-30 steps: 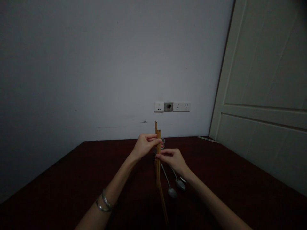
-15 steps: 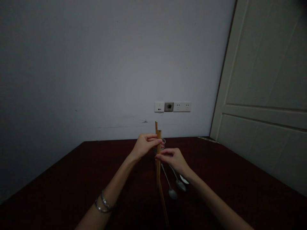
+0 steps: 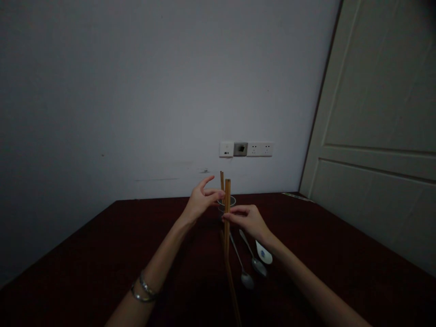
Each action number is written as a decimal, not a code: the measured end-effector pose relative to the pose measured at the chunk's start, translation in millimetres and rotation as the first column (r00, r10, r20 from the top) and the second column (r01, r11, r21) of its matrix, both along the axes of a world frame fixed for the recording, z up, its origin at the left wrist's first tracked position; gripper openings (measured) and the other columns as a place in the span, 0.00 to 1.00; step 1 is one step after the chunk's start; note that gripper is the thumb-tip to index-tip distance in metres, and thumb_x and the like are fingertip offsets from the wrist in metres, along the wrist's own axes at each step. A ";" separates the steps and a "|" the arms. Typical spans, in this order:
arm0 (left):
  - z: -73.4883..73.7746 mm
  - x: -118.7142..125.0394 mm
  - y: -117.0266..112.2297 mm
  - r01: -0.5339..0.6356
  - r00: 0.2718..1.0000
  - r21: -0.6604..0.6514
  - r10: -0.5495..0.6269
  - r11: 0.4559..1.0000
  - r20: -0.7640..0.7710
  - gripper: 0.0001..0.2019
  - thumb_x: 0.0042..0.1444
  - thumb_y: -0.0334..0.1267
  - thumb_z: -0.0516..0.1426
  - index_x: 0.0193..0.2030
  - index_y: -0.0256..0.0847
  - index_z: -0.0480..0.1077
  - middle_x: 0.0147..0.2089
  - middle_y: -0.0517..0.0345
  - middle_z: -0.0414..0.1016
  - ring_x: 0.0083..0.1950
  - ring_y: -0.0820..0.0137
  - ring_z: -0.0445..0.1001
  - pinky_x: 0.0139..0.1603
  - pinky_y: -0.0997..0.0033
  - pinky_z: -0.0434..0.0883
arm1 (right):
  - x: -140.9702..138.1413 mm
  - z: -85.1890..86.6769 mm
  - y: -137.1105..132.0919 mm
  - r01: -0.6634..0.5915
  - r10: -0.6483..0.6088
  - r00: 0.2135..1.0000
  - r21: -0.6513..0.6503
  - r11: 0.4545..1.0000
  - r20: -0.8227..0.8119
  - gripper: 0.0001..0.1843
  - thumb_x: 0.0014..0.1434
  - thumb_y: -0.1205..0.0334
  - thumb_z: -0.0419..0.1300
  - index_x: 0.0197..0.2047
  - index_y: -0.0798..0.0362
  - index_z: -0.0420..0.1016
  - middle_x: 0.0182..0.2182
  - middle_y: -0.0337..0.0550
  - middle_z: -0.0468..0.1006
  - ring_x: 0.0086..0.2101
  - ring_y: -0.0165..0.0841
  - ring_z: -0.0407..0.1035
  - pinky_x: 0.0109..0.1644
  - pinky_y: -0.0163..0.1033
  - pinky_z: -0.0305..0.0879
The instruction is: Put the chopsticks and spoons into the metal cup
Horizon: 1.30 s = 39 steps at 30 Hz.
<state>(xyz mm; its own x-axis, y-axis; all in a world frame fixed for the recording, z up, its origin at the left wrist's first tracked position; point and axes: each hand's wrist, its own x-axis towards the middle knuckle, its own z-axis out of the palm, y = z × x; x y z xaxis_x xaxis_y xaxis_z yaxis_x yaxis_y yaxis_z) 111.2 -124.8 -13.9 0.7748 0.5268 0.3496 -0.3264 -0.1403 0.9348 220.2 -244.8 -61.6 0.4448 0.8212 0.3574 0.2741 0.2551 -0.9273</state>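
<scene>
The left hand (image 3: 198,202) has slipped off the chopsticks (image 3: 227,196), fingers parted. The right hand (image 3: 249,221) pinches them upright.

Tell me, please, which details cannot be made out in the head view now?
- Container, head view: lower part partly hidden behind the held chopsticks and right hand.
- Lower sticks, head view: near end cut off by the bottom edge.
- White spoon, head view: its blue mark is too small to make out.
</scene>
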 end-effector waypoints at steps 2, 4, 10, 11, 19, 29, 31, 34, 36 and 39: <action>-7.4 4.7 16.9 -0.068 0.998 -0.020 0.068 0.998 0.014 0.37 0.45 0.40 0.62 0.60 0.35 0.51 0.39 0.44 0.76 0.36 0.64 0.76 0.31 0.70 0.73 | 10.3 7.1 3.0 0.052 -0.052 0.998 0.013 0.999 0.041 0.15 0.41 0.53 0.65 0.27 0.57 0.78 0.26 0.45 0.79 0.27 0.33 0.72 0.34 0.38 0.67; -22.0 10.9 39.8 -0.138 0.990 -0.034 0.138 0.990 -0.001 0.35 0.46 0.41 0.61 0.59 0.35 0.52 0.37 0.45 0.76 0.34 0.65 0.76 0.28 0.72 0.72 | 23.7 17.1 8.0 0.110 -0.113 0.991 0.045 0.993 0.076 0.14 0.42 0.54 0.65 0.27 0.57 0.78 0.26 0.45 0.79 0.27 0.33 0.72 0.33 0.38 0.67; -92.8 18.8 114.8 -0.351 0.925 -0.146 0.319 0.925 -0.207 0.29 0.47 0.44 0.60 0.53 0.31 0.57 0.27 0.51 0.75 0.26 0.69 0.75 0.22 0.75 0.70 | 72.8 46.6 39.3 0.129 -0.122 0.991 0.176 0.976 -0.051 0.14 0.40 0.55 0.66 0.27 0.58 0.77 0.25 0.45 0.78 0.29 0.33 0.72 0.36 0.40 0.70; -104.1 17.5 124.4 -0.379 0.913 -0.154 0.342 0.912 -0.224 0.27 0.48 0.44 0.60 0.51 0.32 0.59 0.27 0.51 0.75 0.25 0.69 0.75 0.22 0.75 0.69 | 80.2 49.5 46.0 0.126 -0.114 0.991 0.196 0.972 -0.074 0.14 0.40 0.55 0.67 0.27 0.58 0.77 0.25 0.45 0.78 0.29 0.33 0.72 0.36 0.40 0.71; -158.7 8.9 159.1 -0.482 0.860 -0.246 0.400 0.841 -0.317 0.18 0.50 0.44 0.57 0.44 0.35 0.63 0.25 0.54 0.74 0.23 0.70 0.74 0.22 0.75 0.69 | 117.1 46.9 96.9 0.156 -0.147 0.987 0.195 0.968 -0.063 0.14 0.37 0.57 0.68 0.25 0.59 0.76 0.24 0.44 0.78 0.26 0.31 0.72 0.33 0.38 0.72; -166.4 13.1 161.6 -0.554 0.815 -0.188 0.482 0.811 -0.322 0.13 0.54 0.37 0.54 0.43 0.30 0.63 0.18 0.58 0.70 0.18 0.72 0.71 0.19 0.76 0.68 | 144.1 4.8 126.7 0.195 -0.177 0.970 0.102 0.975 -0.164 0.11 0.36 0.62 0.68 0.23 0.60 0.76 0.21 0.42 0.77 0.24 0.31 0.71 0.30 0.34 0.72; -167.1 13.0 161.9 -0.560 0.812 -0.187 0.490 0.807 -0.316 0.13 0.54 0.37 0.54 0.43 0.30 0.63 0.17 0.58 0.70 0.18 0.71 0.71 0.19 0.76 0.68 | 148.2 -6.2 130.1 0.211 -0.198 0.963 0.057 0.976 -0.182 0.09 0.37 0.62 0.68 0.23 0.59 0.76 0.21 0.42 0.77 0.24 0.30 0.71 0.30 0.34 0.72; -167.2 12.3 160.4 -0.562 0.811 -0.177 0.496 0.808 -0.312 0.12 0.54 0.37 0.54 0.42 0.30 0.63 0.17 0.58 0.70 0.18 0.72 0.71 0.19 0.76 0.68 | 152.3 -21.0 134.7 0.222 -0.217 0.960 0.008 0.975 -0.178 0.08 0.38 0.63 0.67 0.22 0.58 0.75 0.20 0.43 0.77 0.23 0.31 0.71 0.29 0.34 0.71; -166.8 12.2 159.1 -0.566 0.806 -0.171 0.499 0.806 -0.318 0.12 0.54 0.36 0.54 0.42 0.30 0.63 0.17 0.58 0.70 0.17 0.72 0.71 0.18 0.76 0.68 | 154.1 -28.7 137.0 0.224 -0.222 0.961 -0.007 0.975 -0.164 0.08 0.38 0.62 0.67 0.22 0.58 0.75 0.20 0.44 0.77 0.22 0.31 0.71 0.28 0.34 0.70; -166.5 12.4 158.5 -0.566 0.806 -0.169 0.499 0.807 -0.320 0.11 0.54 0.36 0.54 0.41 0.30 0.64 0.17 0.58 0.70 0.17 0.72 0.71 0.18 0.76 0.68 | 156.6 -36.4 138.7 0.232 -0.234 0.965 -0.027 0.972 -0.119 0.09 0.38 0.61 0.66 0.23 0.58 0.76 0.21 0.44 0.78 0.23 0.32 0.72 0.27 0.34 0.68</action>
<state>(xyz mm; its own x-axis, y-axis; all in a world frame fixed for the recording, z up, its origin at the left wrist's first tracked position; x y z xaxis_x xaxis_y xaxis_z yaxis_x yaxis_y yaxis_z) 123.6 33.7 -180.4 0.3867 0.9222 -0.0109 -0.0206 0.0205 0.9996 376.8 -106.1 -98.1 0.6637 0.6937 0.2796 0.2103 0.1856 -0.9598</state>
